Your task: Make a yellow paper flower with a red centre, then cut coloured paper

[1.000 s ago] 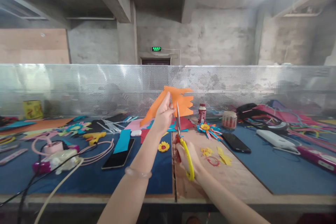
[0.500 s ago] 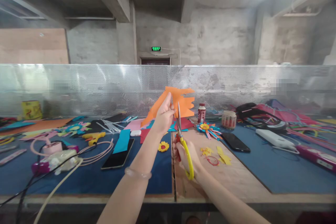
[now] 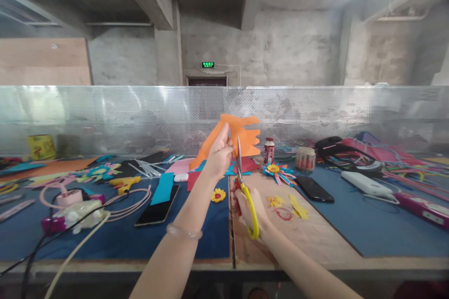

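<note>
An orange sheet of paper [image 3: 247, 138] with a notched right edge is raised above the table, pinched in my left hand [image 3: 220, 152]. My right hand [image 3: 250, 205] grips scissors [image 3: 240, 163] with yellow and red handles. Their blades point up and overlap the lower part of the orange paper. How far apart the blades are is hard to make out. Below my hands, a yellow paper flower [image 3: 218, 195] lies on the blue mat. Yellow paper scraps [image 3: 298, 206] and a thin red loop [image 3: 283, 214] are to the right of the scissors.
A phone [image 3: 157, 210] with a blue paper strip lies left; another phone [image 3: 315, 189] lies right. A yellow glue gun [image 3: 124, 183] and tangled cables sit left. A bottle [image 3: 269, 150], a jar [image 3: 305, 159] and a ribbon flower [image 3: 278, 174] stand or lie behind. A perforated metal screen [image 3: 115, 117] borders the back.
Almost nothing differs. The orange paper's upper part has shifted very slightly; both hands and the scissors keep nearly the same place.
</note>
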### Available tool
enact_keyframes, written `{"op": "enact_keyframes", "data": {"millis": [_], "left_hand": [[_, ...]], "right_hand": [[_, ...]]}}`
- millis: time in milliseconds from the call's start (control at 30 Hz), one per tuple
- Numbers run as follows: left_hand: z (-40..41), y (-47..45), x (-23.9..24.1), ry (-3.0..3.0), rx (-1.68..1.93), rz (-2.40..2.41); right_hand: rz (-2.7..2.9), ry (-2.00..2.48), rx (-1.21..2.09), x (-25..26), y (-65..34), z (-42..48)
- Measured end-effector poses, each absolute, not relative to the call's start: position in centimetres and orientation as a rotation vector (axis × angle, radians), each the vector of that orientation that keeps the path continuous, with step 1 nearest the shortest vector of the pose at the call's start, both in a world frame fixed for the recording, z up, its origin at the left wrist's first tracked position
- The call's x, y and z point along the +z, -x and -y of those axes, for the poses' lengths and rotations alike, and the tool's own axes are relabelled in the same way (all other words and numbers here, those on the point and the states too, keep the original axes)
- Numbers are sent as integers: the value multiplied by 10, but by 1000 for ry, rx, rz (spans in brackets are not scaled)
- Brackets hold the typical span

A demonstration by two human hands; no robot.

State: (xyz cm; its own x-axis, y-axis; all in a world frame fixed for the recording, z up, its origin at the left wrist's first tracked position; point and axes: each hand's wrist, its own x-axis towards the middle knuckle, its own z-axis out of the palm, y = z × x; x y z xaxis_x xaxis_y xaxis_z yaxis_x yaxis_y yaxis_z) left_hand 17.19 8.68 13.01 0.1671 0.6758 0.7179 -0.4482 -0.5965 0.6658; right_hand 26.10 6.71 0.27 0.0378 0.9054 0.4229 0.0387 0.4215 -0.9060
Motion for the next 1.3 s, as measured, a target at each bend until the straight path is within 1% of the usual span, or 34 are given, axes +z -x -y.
{"op": "enact_keyframes", "data": {"millis": [400,600,1300], "left_hand": [[-87,-176,129,-1582,1598,-160],[-85,-179,131,-1596,1591,-75],[-87,-177,129,-1597,1624,-90]], "right_hand": [[1377,972,822,8,-262,-62],[1371,946,811,2,-261,-68],[1392,996,728,5,-262,-66]]}}
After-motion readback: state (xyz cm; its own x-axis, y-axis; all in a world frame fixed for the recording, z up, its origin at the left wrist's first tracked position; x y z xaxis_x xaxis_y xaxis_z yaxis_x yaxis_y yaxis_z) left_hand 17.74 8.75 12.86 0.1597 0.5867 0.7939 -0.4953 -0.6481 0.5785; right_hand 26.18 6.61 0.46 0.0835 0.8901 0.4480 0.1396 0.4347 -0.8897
